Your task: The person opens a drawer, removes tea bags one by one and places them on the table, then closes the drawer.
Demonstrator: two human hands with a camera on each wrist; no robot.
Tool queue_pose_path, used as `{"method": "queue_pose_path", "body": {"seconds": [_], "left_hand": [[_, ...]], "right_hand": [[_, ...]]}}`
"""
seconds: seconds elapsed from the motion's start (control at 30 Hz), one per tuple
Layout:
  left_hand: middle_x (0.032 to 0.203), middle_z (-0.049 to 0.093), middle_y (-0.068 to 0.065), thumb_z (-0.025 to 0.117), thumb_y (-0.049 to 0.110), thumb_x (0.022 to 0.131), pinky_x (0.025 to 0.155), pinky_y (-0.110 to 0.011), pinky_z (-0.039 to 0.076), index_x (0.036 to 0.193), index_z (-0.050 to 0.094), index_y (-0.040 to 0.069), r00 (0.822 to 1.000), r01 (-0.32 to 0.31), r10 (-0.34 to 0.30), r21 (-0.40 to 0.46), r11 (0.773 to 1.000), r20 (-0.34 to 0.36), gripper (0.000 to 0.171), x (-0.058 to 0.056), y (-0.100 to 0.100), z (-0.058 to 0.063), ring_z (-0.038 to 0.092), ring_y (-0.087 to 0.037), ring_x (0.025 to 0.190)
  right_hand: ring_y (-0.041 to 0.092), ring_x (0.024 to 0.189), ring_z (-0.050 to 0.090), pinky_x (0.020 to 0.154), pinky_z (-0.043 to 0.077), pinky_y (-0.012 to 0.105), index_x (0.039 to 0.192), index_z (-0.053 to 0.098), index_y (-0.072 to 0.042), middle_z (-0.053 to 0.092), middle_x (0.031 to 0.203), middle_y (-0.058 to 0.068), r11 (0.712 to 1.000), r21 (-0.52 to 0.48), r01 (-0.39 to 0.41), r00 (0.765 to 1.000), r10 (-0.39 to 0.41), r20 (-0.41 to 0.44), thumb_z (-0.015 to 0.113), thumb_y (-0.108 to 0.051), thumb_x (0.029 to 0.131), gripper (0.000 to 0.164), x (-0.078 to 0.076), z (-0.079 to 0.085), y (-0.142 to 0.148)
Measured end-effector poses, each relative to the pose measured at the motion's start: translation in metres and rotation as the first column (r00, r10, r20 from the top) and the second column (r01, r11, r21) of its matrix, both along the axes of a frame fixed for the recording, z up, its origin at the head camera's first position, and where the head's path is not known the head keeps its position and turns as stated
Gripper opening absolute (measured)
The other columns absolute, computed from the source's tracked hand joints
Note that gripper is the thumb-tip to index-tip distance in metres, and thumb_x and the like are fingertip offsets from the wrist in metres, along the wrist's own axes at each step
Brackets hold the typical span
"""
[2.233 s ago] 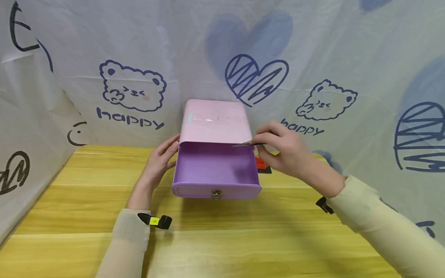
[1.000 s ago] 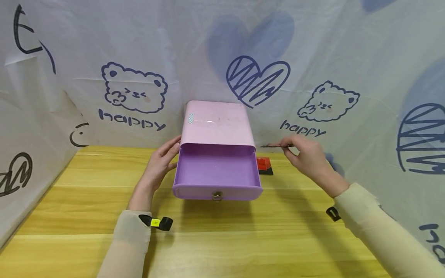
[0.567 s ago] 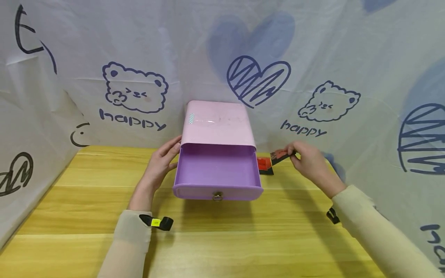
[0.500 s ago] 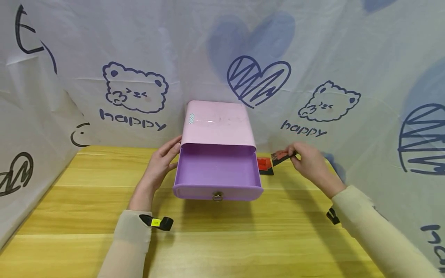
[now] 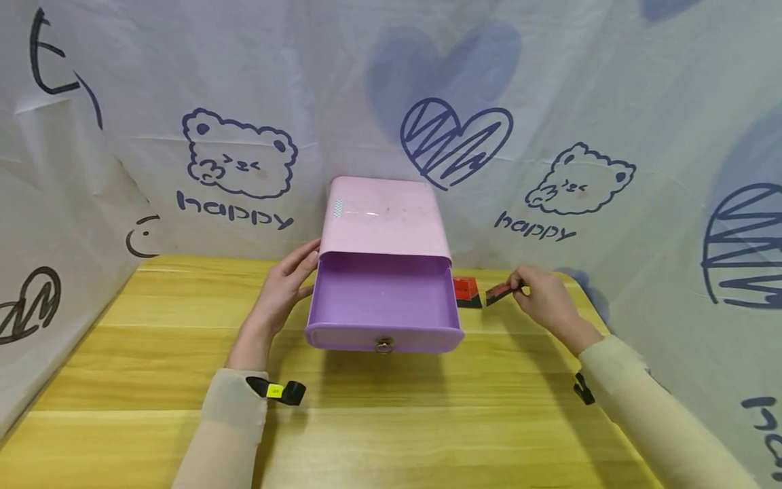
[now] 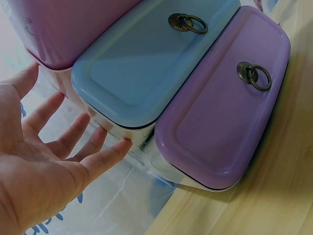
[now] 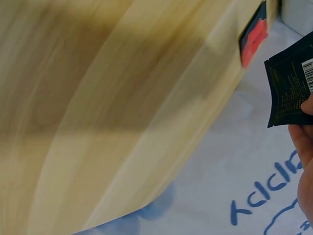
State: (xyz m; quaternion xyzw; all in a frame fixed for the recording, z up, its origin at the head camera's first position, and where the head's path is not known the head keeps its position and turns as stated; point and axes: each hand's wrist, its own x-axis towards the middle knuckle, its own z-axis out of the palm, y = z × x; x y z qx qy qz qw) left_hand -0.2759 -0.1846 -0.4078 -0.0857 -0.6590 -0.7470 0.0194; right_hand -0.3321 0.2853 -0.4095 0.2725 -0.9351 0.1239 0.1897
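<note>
A small stack of drawers (image 5: 385, 217) with a pink top stands against the back cloth. Its purple top drawer (image 5: 383, 336) is pulled out, with a ring pull on the front. My left hand (image 5: 277, 295) lies along the stack's left side; in the left wrist view, the left hand's (image 6: 58, 156) spread fingertips touch the casing. To the right of the stack, my right hand (image 5: 544, 295) pinches a small black-and-red sachet (image 5: 499, 293) by one edge. The right wrist view shows the dark back of the sachet (image 7: 291, 93), which carries a barcode.
Another red-and-black packet (image 5: 467, 291) lies on the wooden table (image 5: 391, 435) beside the stack, partly hidden by it. Below the pulled-out drawer are a closed blue drawer (image 6: 142, 68) and a closed purple drawer (image 6: 220, 107). A printed cloth (image 5: 342, 81) hangs behind.
My right hand has moved from the drawer's right edge out to the right and then down toward the table, still pinching the sachet. My left hand stays at the stack's side.
</note>
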Motion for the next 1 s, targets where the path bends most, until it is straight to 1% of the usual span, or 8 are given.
{"method": "queue_pose_path", "body": {"seconds": [0.2,0.33,0.43,0.57,0.67,0.73,0.83,1.0], "left_hand": [[0.142,0.036,0.000,0.053,0.042,0.090,0.096,-0.053,0.039,0.135,0.044,0.025,1.000,0.002,-0.002,-0.004,1.000,0.005,0.049,0.000,-0.001,0.000,0.038,-0.018,0.120],[0.142,0.036,0.000,0.053,0.041,0.090,0.096,-0.054,0.039,0.135,0.044,0.025,1.000,0.003,-0.003,-0.004,1.000,0.000,0.049,0.000,0.000,0.001,0.038,-0.018,0.120],[0.142,0.036,-0.001,0.053,0.040,0.090,0.095,-0.054,0.039,0.135,0.044,0.025,1.000,0.003,-0.003,0.000,1.000,-0.003,0.048,0.000,0.000,0.001,0.038,-0.019,0.119],[0.142,0.036,-0.001,0.053,0.040,0.090,0.095,-0.054,0.040,0.135,0.044,0.024,1.000,0.002,-0.002,0.002,1.000,-0.003,0.048,0.000,0.001,0.002,0.039,-0.019,0.119],[0.142,0.036,-0.002,0.053,0.040,0.090,0.095,-0.054,0.040,0.135,0.044,0.024,1.000,0.001,-0.001,-0.001,1.000,-0.004,0.049,0.001,0.001,0.002,0.039,-0.019,0.119],[0.142,0.036,-0.002,0.053,0.040,0.090,0.095,-0.054,0.040,0.135,0.044,0.024,1.000,0.003,-0.003,-0.004,1.000,-0.005,0.049,0.001,0.001,0.002,0.039,-0.019,0.119],[0.142,0.036,-0.002,0.052,0.040,0.090,0.095,-0.053,0.040,0.135,0.044,0.024,1.000,0.004,-0.004,-0.005,1.000,-0.005,0.049,0.001,0.001,0.002,0.038,-0.019,0.119],[0.141,0.037,-0.002,0.053,0.039,0.091,0.094,-0.051,0.042,0.135,0.044,0.024,1.000,0.005,-0.005,0.006,1.000,-0.004,0.048,0.000,0.000,0.002,0.039,-0.019,0.119]], "right_hand": [[0.019,0.075,0.056,0.063,0.051,0.040,0.082,0.054,-0.015,0.061,0.082,0.001,0.998,0.030,0.056,0.995,-0.058,0.077,0.070,-0.002,0.072,0.022,-0.003,-0.010,0.009],[0.019,0.074,0.055,0.062,0.049,0.039,0.081,0.053,-0.016,0.059,0.080,0.000,0.997,0.044,0.058,0.990,-0.063,0.123,0.070,-0.003,0.073,0.023,-0.003,-0.020,0.015],[0.019,0.072,0.054,0.060,0.048,0.039,0.083,0.052,-0.015,0.058,0.080,0.001,0.998,0.056,0.039,0.992,-0.046,0.120,0.070,-0.001,0.072,0.025,-0.005,-0.027,0.020],[0.018,0.075,0.054,0.064,0.052,0.041,0.095,0.055,-0.011,0.060,0.086,0.003,0.991,0.129,-0.025,0.996,0.013,0.093,0.065,0.007,0.070,0.032,-0.008,-0.037,0.026],[0.020,0.080,0.055,0.070,0.053,0.043,0.107,0.057,-0.009,0.058,0.094,0.006,0.975,0.210,-0.078,0.992,0.055,0.114,0.061,0.011,0.071,0.042,-0.007,-0.044,0.029],[0.022,0.083,0.055,0.074,0.053,0.045,0.115,0.057,-0.010,0.056,0.097,0.006,0.965,0.245,-0.092,0.986,0.055,0.156,0.060,0.011,0.071,0.049,-0.005,-0.047,0.030],[0.024,0.087,0.055,0.078,0.051,0.048,0.121,0.057,-0.012,0.055,0.100,0.007,0.960,0.268,-0.085,0.977,0.027,0.213,0.060,0.009,0.068,0.056,-0.004,-0.050,0.030],[0.028,0.095,0.054,0.083,0.049,0.050,0.124,0.054,-0.011,0.056,0.108,0.010,0.964,0.258,-0.071,0.967,0.003,0.256,0.062,0.004,0.070,0.057,-0.003,-0.052,0.028]]}}
